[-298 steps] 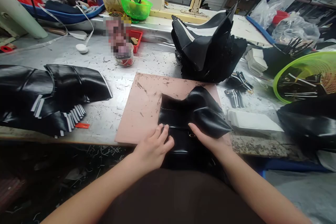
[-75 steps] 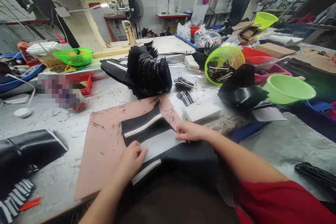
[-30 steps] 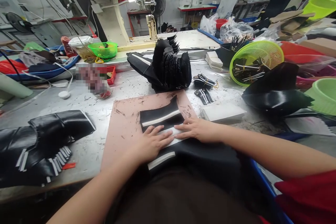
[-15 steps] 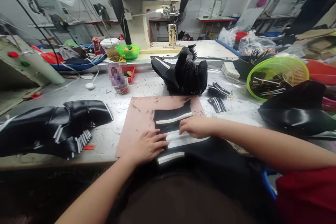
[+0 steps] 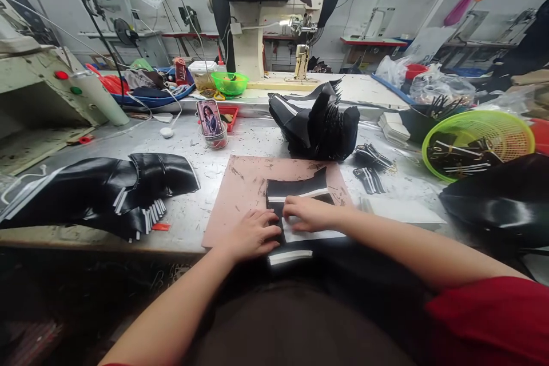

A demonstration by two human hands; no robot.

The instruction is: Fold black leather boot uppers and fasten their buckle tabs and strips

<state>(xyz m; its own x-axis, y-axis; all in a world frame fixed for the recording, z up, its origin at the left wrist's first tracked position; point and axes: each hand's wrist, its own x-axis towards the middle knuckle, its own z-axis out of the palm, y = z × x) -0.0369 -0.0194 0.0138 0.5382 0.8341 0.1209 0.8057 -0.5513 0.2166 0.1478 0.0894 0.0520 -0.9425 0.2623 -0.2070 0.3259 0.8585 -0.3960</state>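
A black leather-like piece [image 5: 295,189] with white strips across it lies over the pink board [image 5: 240,183] and runs toward my lap. My left hand [image 5: 256,233] rests flat on its left edge, fingers apart. Over the white patch [image 5: 317,234] in the middle of the piece is my right hand [image 5: 311,213], its fingers bent, a little apart and touching the patch near its upper left corner. The right hand hides part of the patch. Closer to me, a shorter white strip [image 5: 290,257] crosses the black material.
Behind the board stands a stack of black pieces [image 5: 317,120]. More black pieces [image 5: 98,189] lie at left. A phone [image 5: 210,118] leans in a small tub. Small strap bundles [image 5: 369,179] and a yellow-green basket [image 5: 514,137] are at right. A sewing machine [image 5: 249,40] stands behind.
My right hand has moved left along the white patch, closer to my left hand, and its fingers have spread a little. The left hand stays on the edge. The camera view has shifted.
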